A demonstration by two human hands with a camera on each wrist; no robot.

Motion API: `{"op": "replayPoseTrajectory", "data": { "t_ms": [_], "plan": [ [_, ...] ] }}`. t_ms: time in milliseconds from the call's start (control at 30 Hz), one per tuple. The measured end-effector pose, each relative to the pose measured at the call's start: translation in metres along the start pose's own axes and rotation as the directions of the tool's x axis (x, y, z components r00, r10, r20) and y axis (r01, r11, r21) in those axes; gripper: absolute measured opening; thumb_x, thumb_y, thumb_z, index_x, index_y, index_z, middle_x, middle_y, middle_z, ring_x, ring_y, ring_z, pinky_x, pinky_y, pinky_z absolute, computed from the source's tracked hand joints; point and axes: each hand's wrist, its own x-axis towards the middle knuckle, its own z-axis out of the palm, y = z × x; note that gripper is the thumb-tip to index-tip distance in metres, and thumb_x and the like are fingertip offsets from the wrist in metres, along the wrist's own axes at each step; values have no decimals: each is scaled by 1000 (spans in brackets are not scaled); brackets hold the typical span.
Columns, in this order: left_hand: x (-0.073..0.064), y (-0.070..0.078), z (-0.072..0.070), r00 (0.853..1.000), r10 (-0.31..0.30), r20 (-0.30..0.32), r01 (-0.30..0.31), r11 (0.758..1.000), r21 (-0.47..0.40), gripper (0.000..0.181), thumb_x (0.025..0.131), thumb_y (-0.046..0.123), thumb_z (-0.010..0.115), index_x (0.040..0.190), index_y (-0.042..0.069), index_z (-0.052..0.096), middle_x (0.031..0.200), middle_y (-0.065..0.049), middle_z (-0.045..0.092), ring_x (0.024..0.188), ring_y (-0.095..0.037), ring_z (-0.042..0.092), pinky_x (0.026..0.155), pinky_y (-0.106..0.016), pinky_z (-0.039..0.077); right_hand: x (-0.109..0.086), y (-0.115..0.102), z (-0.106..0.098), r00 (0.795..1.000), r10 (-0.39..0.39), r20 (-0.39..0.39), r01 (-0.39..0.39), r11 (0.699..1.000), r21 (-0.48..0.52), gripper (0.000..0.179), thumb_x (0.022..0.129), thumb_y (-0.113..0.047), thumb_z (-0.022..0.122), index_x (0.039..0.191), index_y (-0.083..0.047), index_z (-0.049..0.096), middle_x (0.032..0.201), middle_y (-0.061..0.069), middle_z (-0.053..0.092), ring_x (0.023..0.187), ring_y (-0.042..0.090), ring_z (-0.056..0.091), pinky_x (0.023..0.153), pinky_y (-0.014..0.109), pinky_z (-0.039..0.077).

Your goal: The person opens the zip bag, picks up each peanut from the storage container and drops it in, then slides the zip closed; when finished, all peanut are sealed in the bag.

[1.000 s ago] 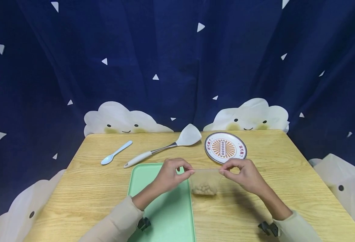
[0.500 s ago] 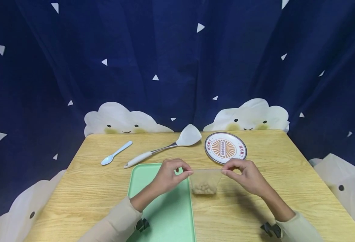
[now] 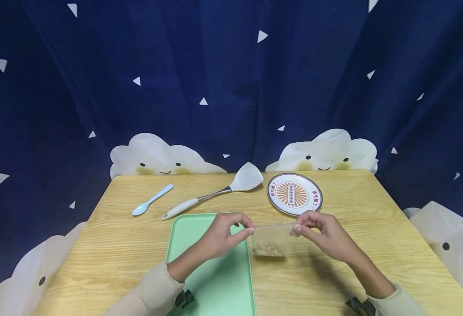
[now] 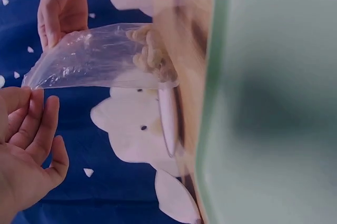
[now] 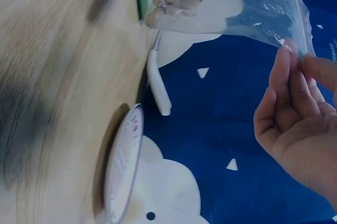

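Observation:
A clear plastic zip bag [image 3: 270, 239] hangs upright between the two hands, right of the tray's edge. Pale, peanut-like pieces [image 4: 154, 50] lie gathered at its bottom. My left hand [image 3: 226, 232] pinches one top corner between thumb and forefinger; the other fingers [image 4: 48, 124] curve loosely below. At the opposite top corner, my right hand [image 3: 324, 232] pinches the bag's edge in the same way. The top edge is drawn nearly straight between them, and the zip strip shows along it in the right wrist view.
A green tray [image 3: 219, 285] lies under the left forearm. Behind the hands are a white plate [image 3: 292, 193] with a red and orange print, a white spatula [image 3: 247, 177] and a light blue spoon [image 3: 152, 200]. The wooden table [image 3: 109, 254] ends at a dark blue curtain [image 3: 231, 87].
Both hands have shifted slightly down toward the person, with the bag between them. The right hand has also moved a little to the right. The tray, plate, spatula and spoon stay put.

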Motion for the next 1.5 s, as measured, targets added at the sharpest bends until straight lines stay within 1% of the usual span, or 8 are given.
{"op": "replayPoseTrajectory", "data": {
  "t_ms": [100, 200, 400, 633, 867, 1200, 1333, 1500],
  "plan": [
    [-4, 9, -1, 999, -16, 32, 17, 999, -44, 7, 89, 17, 65, 88, 11, 69, 82, 1, 70, 79, -3, 61, 74, -23, 50, -8, -5, -4, 999, -17, 37, 16, 1000, 26, 4, 91, -9, 61, 89, -11, 63, 76, -4, 70, 73, 5, 65, 65, 23, 51],
    [-5, 15, 0, 989, -114, 94, 127, 980, -152, 8, 89, 16, 64, 87, 10, 69, 80, -1, 70, 75, -3, 61, 71, -22, 51, -10, -7, -9, 994, -19, 106, 9, 996, 92, 4, 91, -6, 60, 90, -8, 62, 74, -1, 69, 70, 7, 65, 66, 25, 53],
    [3, 7, 17, 912, -314, 265, 383, 883, -272, 8, 91, 10, 60, 88, 4, 65, 77, -10, 70, 68, -12, 63, 57, -18, 46, -3, 13, -17, 948, 70, 310, -134, 973, 190, 15, 93, -5, 55, 93, 9, 58, 74, 9, 68, 67, 7, 65, 65, 29, 55],
    [31, -19, 31, 913, -349, 213, 385, 909, -159, 10, 91, 5, 56, 85, 4, 65, 77, -14, 66, 70, -28, 67, 52, -19, 46, 18, 50, -11, 926, 218, 307, -259, 961, 100, 14, 93, -5, 52, 91, 8, 58, 76, 9, 65, 69, 13, 63, 67, 33, 56],
    [51, -49, 39, 881, -451, 139, 459, 888, -30, 11, 91, 7, 60, 82, 4, 66, 71, -5, 62, 59, -18, 61, 49, -19, 44, 46, 74, 5, 955, 240, 176, -229, 970, -79, 10, 87, -4, 60, 85, 4, 64, 68, 12, 62, 61, 14, 57, 55, 24, 48],
    [58, -68, 49, 843, -519, 139, 467, 836, 288, 18, 84, 8, 61, 66, 11, 63, 59, 5, 56, 53, -8, 47, 55, -22, 40, 69, 79, 22, 944, 302, 129, -233, 892, -387, 20, 81, -11, 68, 62, -5, 63, 55, 7, 61, 49, 8, 46, 54, 23, 40],
    [59, -68, 47, 835, -530, 149, 468, 826, 315, 11, 86, 12, 62, 76, 9, 66, 69, 1, 62, 59, -10, 51, 55, -22, 41, 70, 75, 25, 933, 339, 117, -262, 868, -422, 21, 81, -12, 68, 62, -5, 63, 56, 7, 63, 49, 9, 47, 53, 23, 39],
    [57, -66, 29, 853, -504, 134, 462, 850, 254, 15, 89, 17, 63, 95, 3, 67, 83, -7, 67, 67, -12, 57, 57, -22, 45, 65, 70, 16, 921, 376, 102, -296, 847, -441, 16, 82, -12, 65, 68, -5, 66, 59, 5, 64, 50, 9, 47, 50, 23, 39]
  ]
}}
